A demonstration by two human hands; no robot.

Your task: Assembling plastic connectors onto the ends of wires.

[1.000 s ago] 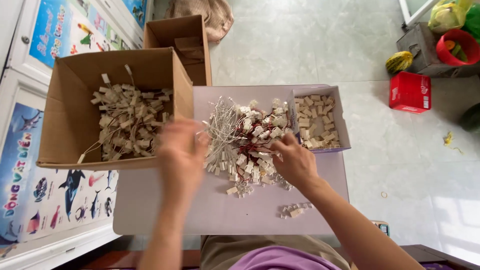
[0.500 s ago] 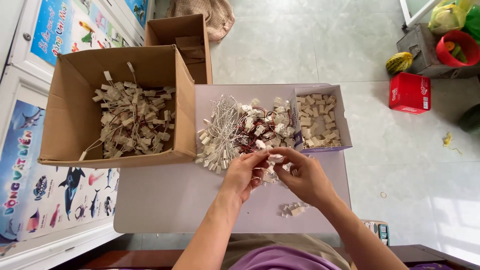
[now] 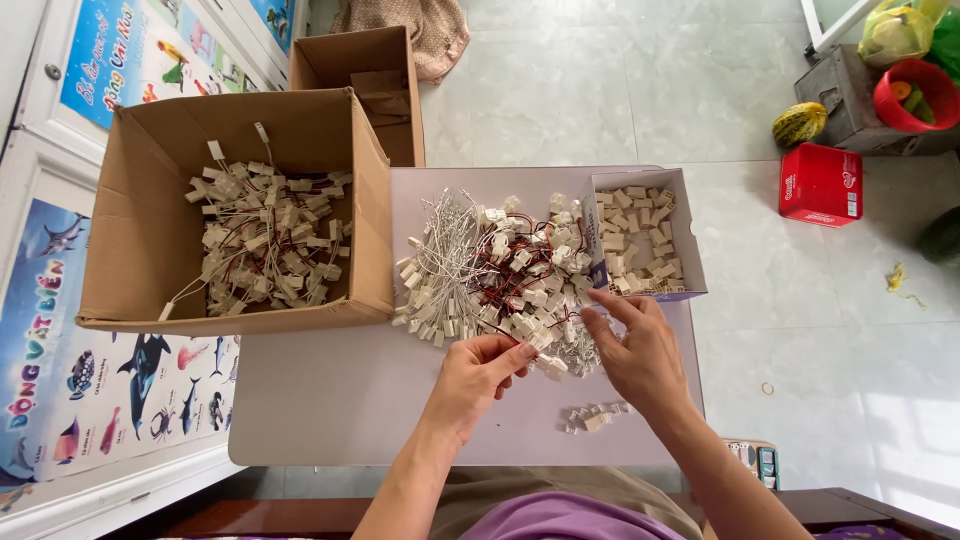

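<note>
Head view looks straight down on a pale bench (image 3: 330, 400) with both hands at the near edge of a heap of wired connectors (image 3: 495, 275): thin white and red leads ending in small cream plastic plugs, spread across the middle of the bench. The left hand (image 3: 475, 378) has its fingers curled and pinched on one plug at the heap's near rim, thumb and fingertips closed around it. The right hand (image 3: 640, 350) lies just beside it, fingers loosely spread and bent, fingertips touching the same edge of the heap; whether it actually grips a piece cannot be told.

A small open tray box (image 3: 690, 240) full of loose cream plug housings sits at the far right of the bench, touching the heap. A large open cardboard box (image 3: 150, 220) stands on the bench's left side, holding more wired connectors in a tangled pile. A second, smaller cardboard box (image 3: 350, 60) stands behind it on the tiled floor. A few loose plug housings (image 3: 592, 416) lie on the bench near the right wrist, apart from the heap. On the floor to the right are a red carton (image 3: 820, 185) and a red basin (image 3: 915, 95).
</note>
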